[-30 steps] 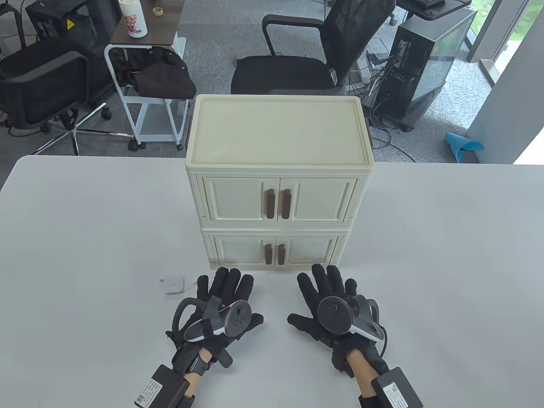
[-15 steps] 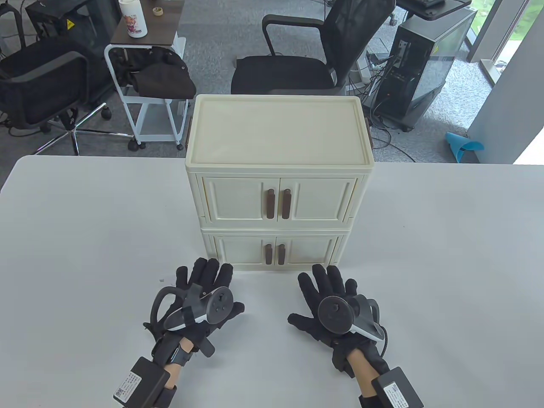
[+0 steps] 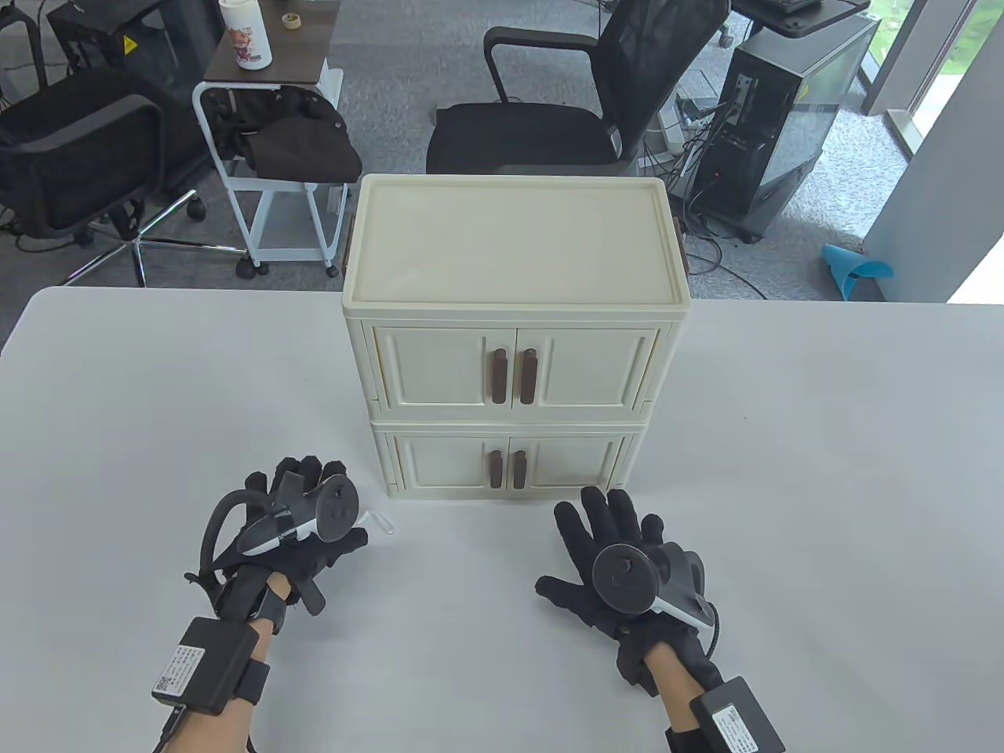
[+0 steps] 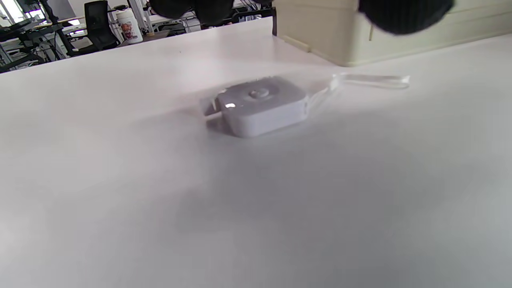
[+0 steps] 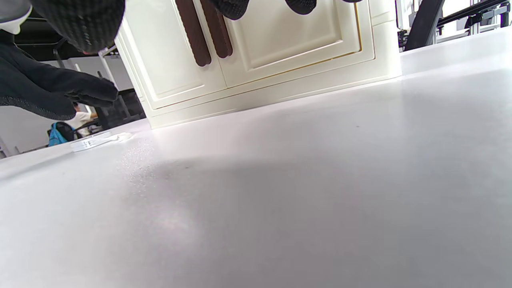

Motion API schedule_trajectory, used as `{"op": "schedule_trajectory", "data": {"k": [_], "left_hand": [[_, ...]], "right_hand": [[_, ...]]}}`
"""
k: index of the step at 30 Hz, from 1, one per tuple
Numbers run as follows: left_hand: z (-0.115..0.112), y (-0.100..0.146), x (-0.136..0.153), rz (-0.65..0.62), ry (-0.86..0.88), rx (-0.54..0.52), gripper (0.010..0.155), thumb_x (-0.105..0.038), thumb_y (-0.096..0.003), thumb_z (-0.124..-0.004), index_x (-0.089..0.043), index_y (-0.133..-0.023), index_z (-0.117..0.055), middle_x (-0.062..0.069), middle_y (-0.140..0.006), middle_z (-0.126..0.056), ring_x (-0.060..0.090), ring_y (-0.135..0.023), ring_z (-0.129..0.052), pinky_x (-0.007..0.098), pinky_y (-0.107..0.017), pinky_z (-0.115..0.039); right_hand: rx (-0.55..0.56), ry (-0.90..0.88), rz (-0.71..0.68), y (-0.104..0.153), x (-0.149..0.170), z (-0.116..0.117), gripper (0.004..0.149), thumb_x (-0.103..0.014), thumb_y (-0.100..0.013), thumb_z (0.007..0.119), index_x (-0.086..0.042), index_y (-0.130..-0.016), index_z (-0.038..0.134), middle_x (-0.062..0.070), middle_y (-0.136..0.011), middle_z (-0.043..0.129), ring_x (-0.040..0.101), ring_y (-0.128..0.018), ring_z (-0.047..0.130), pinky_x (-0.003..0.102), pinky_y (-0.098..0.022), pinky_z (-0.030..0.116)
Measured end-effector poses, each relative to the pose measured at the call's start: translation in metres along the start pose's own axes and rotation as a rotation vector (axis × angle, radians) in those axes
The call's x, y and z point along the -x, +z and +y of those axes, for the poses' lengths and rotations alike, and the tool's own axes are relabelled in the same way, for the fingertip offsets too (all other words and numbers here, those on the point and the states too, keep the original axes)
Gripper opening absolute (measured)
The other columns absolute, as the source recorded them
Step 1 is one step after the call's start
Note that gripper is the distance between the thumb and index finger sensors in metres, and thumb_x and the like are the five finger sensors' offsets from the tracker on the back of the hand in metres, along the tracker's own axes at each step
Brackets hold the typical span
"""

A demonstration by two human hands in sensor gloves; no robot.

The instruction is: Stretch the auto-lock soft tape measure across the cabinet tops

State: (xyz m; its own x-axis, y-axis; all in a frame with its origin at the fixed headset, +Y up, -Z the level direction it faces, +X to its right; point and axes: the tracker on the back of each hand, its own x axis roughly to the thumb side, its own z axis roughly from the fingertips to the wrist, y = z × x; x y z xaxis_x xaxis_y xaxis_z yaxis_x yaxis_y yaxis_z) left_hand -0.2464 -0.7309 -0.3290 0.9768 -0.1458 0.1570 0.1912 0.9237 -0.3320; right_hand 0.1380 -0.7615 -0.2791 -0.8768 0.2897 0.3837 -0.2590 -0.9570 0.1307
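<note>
The left hand (image 3: 294,533) hovers low over the table's near-left stretch, just off the cabinet's (image 3: 514,314) front-left corner, and the tape measure (image 4: 262,105) sits right beneath it. From above the hand hides the case; only the clear pull tab (image 3: 376,522) pokes out to the right of the glove. The left wrist view shows it better: a small, pale, squarish case lying flat on the table (image 3: 823,471), 1 round button on top, and the clear tab trailing toward the cabinet's base. No finger is on it there; the fingertips (image 4: 404,16) hang above, apart from the case, so that hand holds nothing.

The right hand (image 3: 627,565) rests palm down, fingers spread wide, on the near edge of the table in front of the cabinet's right door. Nothing in it either.

My read: this case looks light and smooth, likely to skate across the slick tabletop if nudged sideways. Best taken by its 2 flat sides, thumb against fingers, keeping off the button. The ribbon inside should be limp, so it will sag unless pulled taut, and that thin, see-through tab is the place to pinch for drawing it out. The cabinet top (image 3: 514,235) is bare; the stretch has not yet begun.
</note>
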Motion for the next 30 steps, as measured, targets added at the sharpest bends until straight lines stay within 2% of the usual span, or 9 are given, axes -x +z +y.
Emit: {"op": "schedule_trajectory", "data": {"k": [6,12,17,25,30], "left_hand": [[-0.017,-0.015,0.008,0.031,0.012,0.042,0.092,-0.057,-0.051,-0.081,-0.013,-0.118,-0.035,0.014,-0.123,-0.051,0.041,-0.115,-0.056,0.067,-0.077,-0.049],[-0.026,-0.015,0.014,0.028,0.084,-0.015,0.085,-0.049,-0.0501,-0.087,-0.017,-0.116,-0.043,0.007,-0.12,-0.061,0.035,-0.113,-0.066,0.067,-0.078,-0.051],[-0.03,-0.011,0.011,0.014,0.086,-0.073,0.077,-0.045,-0.0504,-0.088,-0.021,-0.113,-0.051,0.001,-0.116,-0.069,0.03,-0.109,-0.075,0.065,-0.078,-0.053],[-0.034,-0.003,0.007,0.022,0.064,-0.112,0.076,-0.046,-0.0522,-0.085,-0.018,-0.113,-0.05,0.004,-0.116,-0.07,0.031,-0.108,-0.075,0.066,-0.078,-0.053],[-0.025,0.005,-0.004,-0.022,0.073,-0.154,0.077,-0.05,-0.0525,-0.083,-0.016,-0.113,-0.05,0.006,-0.114,-0.072,0.032,-0.107,-0.077,0.066,-0.077,-0.054]], "right_hand": [[-0.001,-0.001,0.003,0.001,0.0,-0.001,0.088,-0.071,-0.053,0.067,-0.022,-0.117,0.031,0.025,-0.125,0.02,0.058,-0.11,0.018,0.085,-0.064,0.025],[-0.004,-0.005,0.005,0.001,0.001,0.0,0.088,-0.07,-0.053,0.067,-0.022,-0.117,0.03,0.025,-0.125,0.02,0.058,-0.11,0.018,0.085,-0.064,0.025],[-0.005,-0.002,0.004,0.0,0.001,0.0,0.088,-0.07,-0.053,0.068,-0.022,-0.117,0.03,0.025,-0.125,0.02,0.058,-0.11,0.018,0.085,-0.064,0.025],[-0.01,-0.002,0.005,0.0,0.0,0.0,0.088,-0.07,-0.053,0.068,-0.022,-0.117,0.031,0.025,-0.125,0.02,0.058,-0.11,0.019,0.085,-0.064,0.026],[-0.001,-0.005,0.007,0.001,0.001,-0.001,0.088,-0.07,-0.053,0.068,-0.022,-0.117,0.031,0.025,-0.124,0.02,0.058,-0.11,0.02,0.084,-0.064,0.025]]}}
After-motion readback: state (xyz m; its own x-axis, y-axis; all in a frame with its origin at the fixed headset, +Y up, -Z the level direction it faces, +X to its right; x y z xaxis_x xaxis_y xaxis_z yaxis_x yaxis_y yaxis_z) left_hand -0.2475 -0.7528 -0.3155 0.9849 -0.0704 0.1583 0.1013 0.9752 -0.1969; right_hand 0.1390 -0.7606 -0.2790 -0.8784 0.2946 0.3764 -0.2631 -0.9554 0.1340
